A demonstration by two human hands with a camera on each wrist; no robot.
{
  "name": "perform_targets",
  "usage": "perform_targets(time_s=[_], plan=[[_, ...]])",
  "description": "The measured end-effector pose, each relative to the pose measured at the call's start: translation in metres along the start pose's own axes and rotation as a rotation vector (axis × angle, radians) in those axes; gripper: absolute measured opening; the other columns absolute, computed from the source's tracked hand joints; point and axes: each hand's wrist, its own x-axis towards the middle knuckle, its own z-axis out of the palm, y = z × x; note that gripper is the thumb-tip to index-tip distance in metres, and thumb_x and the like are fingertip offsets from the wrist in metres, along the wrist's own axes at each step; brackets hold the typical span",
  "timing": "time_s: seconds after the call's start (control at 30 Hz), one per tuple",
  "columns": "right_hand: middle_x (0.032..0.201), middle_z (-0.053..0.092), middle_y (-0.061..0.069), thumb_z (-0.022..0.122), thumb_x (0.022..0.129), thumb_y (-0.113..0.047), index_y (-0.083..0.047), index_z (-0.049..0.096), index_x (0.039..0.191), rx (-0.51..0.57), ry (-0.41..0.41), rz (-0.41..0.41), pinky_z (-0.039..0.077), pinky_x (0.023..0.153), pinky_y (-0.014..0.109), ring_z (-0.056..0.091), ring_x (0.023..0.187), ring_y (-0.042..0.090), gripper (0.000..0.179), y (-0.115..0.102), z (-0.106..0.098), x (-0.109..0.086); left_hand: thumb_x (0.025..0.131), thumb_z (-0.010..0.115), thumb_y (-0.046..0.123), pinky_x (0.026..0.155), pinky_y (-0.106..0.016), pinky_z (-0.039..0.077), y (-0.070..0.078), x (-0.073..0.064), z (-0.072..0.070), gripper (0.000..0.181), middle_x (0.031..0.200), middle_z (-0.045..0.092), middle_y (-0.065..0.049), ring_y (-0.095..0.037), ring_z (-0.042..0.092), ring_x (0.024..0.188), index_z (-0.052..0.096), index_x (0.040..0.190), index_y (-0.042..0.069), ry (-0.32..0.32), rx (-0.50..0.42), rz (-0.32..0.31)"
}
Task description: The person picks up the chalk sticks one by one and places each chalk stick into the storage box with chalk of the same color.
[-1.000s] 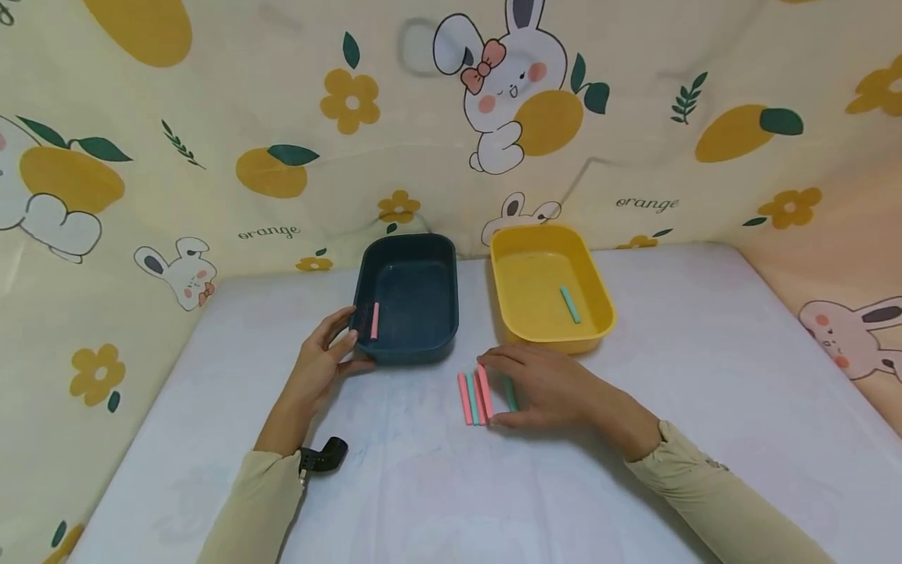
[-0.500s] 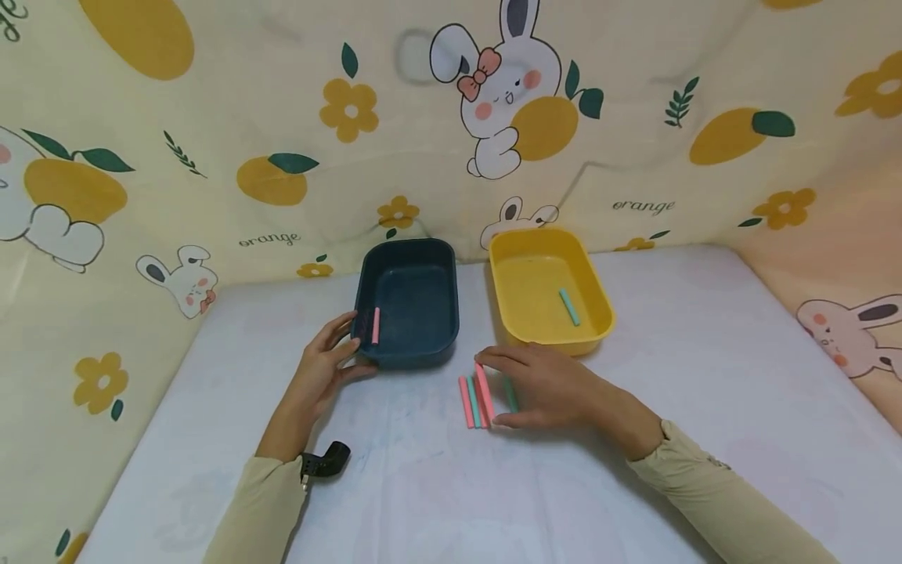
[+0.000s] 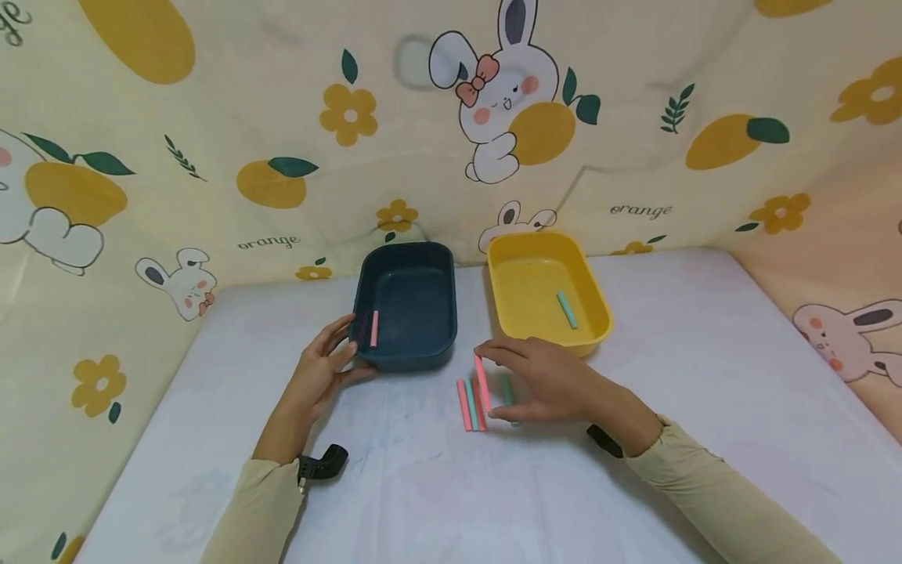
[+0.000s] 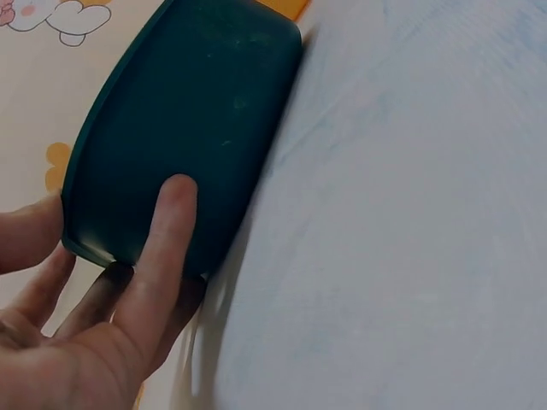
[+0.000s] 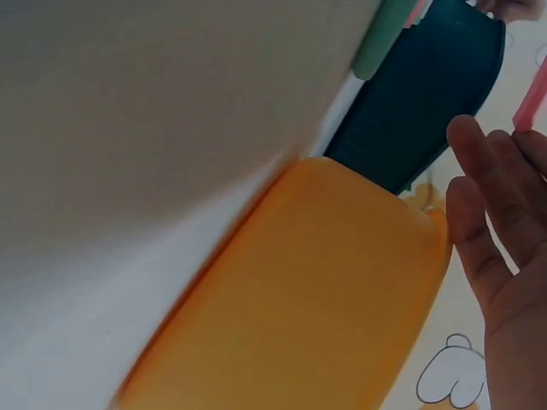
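My right hand [image 3: 553,382] pinches a pink chalk stick [image 3: 482,382] lengthwise between thumb and fingers, above the table. In the right wrist view part of this pink chalk [image 5: 534,98] shows at the right edge. Just left of the hand lie a pink chalk [image 3: 463,405], a green chalk [image 3: 472,405] and another pink chalk [image 3: 480,415], side by side. Partly hidden behind the hand is one more green chalk [image 3: 506,388]. My left hand [image 3: 313,388] grips the near left corner of a dark blue box [image 4: 197,111], thumb against its outer wall.
Inside the dark blue box lies one pink chalk [image 3: 374,329]. A yellow box [image 3: 597,333] stands to its right with one green chalk [image 3: 567,309] in it. A patterned cloth [image 3: 395,102] hangs behind the white table [image 3: 423,501].
My right hand has raised the pink chalk slightly off the row of sticks beside it. The left hand stays at the box corner. The head view has tilted a little.
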Motion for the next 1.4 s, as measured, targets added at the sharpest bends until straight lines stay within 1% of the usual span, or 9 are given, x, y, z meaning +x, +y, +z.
perform_targets(time_s=[0.07, 0.27, 0.33, 0.5, 0.7, 0.83, 1.07, 1.27, 1.4], plan=[[0.143, 0.056, -0.006, 0.073, 0.079, -0.063, -0.018, 0.053, 0.142, 0.005, -0.005, 0.016, 0.054, 0.098, 0.035, 0.058, 0.124, 0.013, 0.08, -0.001, -0.002, 0.001, 0.104, 0.045, 0.004, 0.088, -0.037, 0.06, 0.0, 0.0, -0.001, 0.058, 0.166, 0.018, -0.008, -0.024, 0.054, 0.124, 0.027, 0.157, 0.019, -0.005, -0.017, -0.013], [0.142, 0.057, -0.004, 0.071, 0.081, -0.063, -0.017, 0.053, 0.142, 0.028, -0.012, 0.034, 0.054, 0.098, 0.037, 0.06, 0.123, 0.016, 0.079, -0.005, -0.012, 0.008, 0.104, 0.045, 0.004, 0.092, -0.04, 0.059, 0.001, 0.001, -0.005, 0.059, 0.167, 0.014, -0.006, -0.033, 0.043, 0.138, 0.024, 0.158, 0.018, -0.052, -0.074, -0.024], [0.142, 0.057, -0.003, 0.07, 0.082, -0.064, -0.017, 0.053, 0.142, 0.031, -0.024, 0.048, 0.054, 0.098, 0.038, 0.06, 0.123, 0.017, 0.078, -0.006, -0.016, 0.011, 0.104, 0.046, 0.004, 0.092, -0.04, 0.059, 0.002, 0.001, -0.006, 0.06, 0.167, 0.015, -0.006, -0.032, 0.044, 0.137, 0.024, 0.159, 0.016, -0.061, -0.074, -0.023], [0.142, 0.057, -0.002, 0.066, 0.084, -0.066, -0.017, 0.053, 0.143, 0.033, -0.06, 0.077, 0.054, 0.099, 0.039, 0.06, 0.121, 0.017, 0.078, -0.006, -0.026, 0.018, 0.104, 0.046, 0.003, 0.09, -0.037, 0.06, 0.004, -0.001, -0.005, 0.06, 0.166, 0.018, -0.009, -0.026, 0.055, 0.127, 0.024, 0.158, 0.014, -0.058, -0.044, -0.019], [0.141, 0.058, -0.001, 0.069, 0.083, -0.064, -0.016, 0.053, 0.144, 0.036, -0.078, 0.101, 0.054, 0.098, 0.04, 0.062, 0.117, 0.017, 0.079, -0.004, -0.035, 0.026, 0.104, 0.044, 0.003, 0.089, -0.034, 0.06, 0.006, -0.002, -0.004, 0.058, 0.166, 0.018, -0.01, -0.023, 0.057, 0.122, 0.025, 0.158, 0.014, -0.045, 0.019, -0.011], [0.138, 0.059, -0.001, 0.07, 0.083, -0.062, -0.016, 0.053, 0.143, 0.056, -0.098, 0.132, 0.055, 0.094, 0.038, 0.064, 0.11, 0.016, 0.078, -0.001, -0.037, 0.031, 0.104, 0.044, 0.002, 0.088, -0.033, 0.06, 0.006, -0.002, -0.002, 0.058, 0.166, 0.018, -0.01, -0.017, 0.059, 0.115, 0.025, 0.158, 0.014, -0.034, 0.04, -0.016], [0.139, 0.057, -0.002, 0.068, 0.084, -0.063, -0.018, 0.052, 0.144, 0.083, -0.155, 0.202, 0.055, 0.089, 0.037, 0.066, 0.107, 0.014, 0.077, 0.004, -0.04, 0.043, 0.104, 0.045, 0.003, 0.089, -0.033, 0.06, 0.007, -0.002, 0.0, 0.059, 0.166, 0.018, -0.008, -0.022, 0.056, 0.121, 0.025, 0.158, 0.015, -0.028, 0.043, -0.027], [0.139, 0.057, -0.004, 0.065, 0.085, -0.065, -0.02, 0.051, 0.145, 0.1, -0.201, 0.225, 0.054, 0.085, 0.035, 0.065, 0.106, 0.012, 0.076, 0.005, -0.04, 0.058, 0.104, 0.046, 0.004, 0.091, -0.035, 0.059, 0.008, -0.002, 0.0, 0.058, 0.165, 0.021, -0.009, -0.02, 0.056, 0.118, 0.028, 0.157, 0.016, -0.01, 0.095, -0.01], [0.141, 0.056, -0.004, 0.063, 0.085, -0.067, -0.022, 0.05, 0.146, 0.097, -0.244, 0.23, 0.054, 0.086, 0.033, 0.064, 0.107, 0.012, 0.077, 0.003, -0.038, 0.067, 0.103, 0.048, 0.004, 0.093, -0.037, 0.059, 0.008, -0.003, 0.001, 0.057, 0.165, 0.023, -0.009, -0.02, 0.056, 0.117, 0.03, 0.157, 0.016, 0.011, 0.125, -0.015]])
